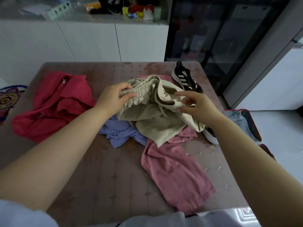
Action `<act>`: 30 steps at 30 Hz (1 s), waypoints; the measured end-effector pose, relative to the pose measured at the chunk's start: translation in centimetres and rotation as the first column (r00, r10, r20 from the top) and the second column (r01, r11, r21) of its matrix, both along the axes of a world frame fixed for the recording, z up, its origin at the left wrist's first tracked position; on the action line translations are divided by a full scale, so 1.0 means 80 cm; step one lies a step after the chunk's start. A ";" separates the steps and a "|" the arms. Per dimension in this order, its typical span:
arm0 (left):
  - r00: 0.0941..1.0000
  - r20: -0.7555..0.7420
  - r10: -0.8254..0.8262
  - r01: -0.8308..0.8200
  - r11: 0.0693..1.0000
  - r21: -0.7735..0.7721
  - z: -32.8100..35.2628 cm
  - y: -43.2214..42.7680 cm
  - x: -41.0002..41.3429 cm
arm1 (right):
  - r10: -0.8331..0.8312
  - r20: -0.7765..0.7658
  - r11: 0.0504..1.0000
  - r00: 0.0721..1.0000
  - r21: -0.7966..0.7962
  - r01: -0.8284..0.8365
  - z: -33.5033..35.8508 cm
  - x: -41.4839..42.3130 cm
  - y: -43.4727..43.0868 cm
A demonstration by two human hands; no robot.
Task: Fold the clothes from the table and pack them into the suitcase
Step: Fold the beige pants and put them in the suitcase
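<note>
The beige elastic-waist pants point(155, 118) are thin, matte woven cloth, heavily creased, with a gathered ribbed waistband point(141, 90) and a drawstring hanging from it; leg length cannot be determined. The left grip point(113, 97) is clamped on the waistband, thumb beneath and fingers curled over the top. The right grip point(195, 105) pinches a folded edge of the same cloth between thumb and fingertips. The garment is bunched and raised between the two grips, its lower part draped onto the heap on the desk point(98, 177), which has a glossy brown cover with a repeating star pattern. Below the left grip, partly covered by the beige cloth, lies a crumpled lavender garment point(119, 133) of smooth fabric. Below the right grip a pair of dusty-pink cuffed pants point(173, 169) stretches toward the near edge of the desk, with another pink portion showing beyond the grips. Outward of the left grip lies a rumpled red collared shirt point(54, 105). Beyond the right grip stands a black sneaker point(185, 79) with white stripes; a second sneaker point(210, 135) is largely hidden under the right wrist. Outward of the right grip, off the desk edge, an open suitcase point(258, 131) with a dark red rim holds folded light-blue denim point(237, 120). Beyond both grips stand white cabinets point(82, 41) and a dark glass-fronted cabinet point(213, 38).
</note>
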State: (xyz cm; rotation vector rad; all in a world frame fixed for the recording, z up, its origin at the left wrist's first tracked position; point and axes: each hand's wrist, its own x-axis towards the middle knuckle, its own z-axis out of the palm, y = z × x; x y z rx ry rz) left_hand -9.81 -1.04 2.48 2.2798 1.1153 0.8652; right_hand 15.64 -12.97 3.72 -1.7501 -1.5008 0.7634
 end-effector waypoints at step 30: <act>0.963 0.215 0.161 -0.107 0.965 -0.240 0.121 -0.399 0.079 | 0.042 -0.253 0.943 0.966 0.331 0.046 0.076 -0.058 -0.306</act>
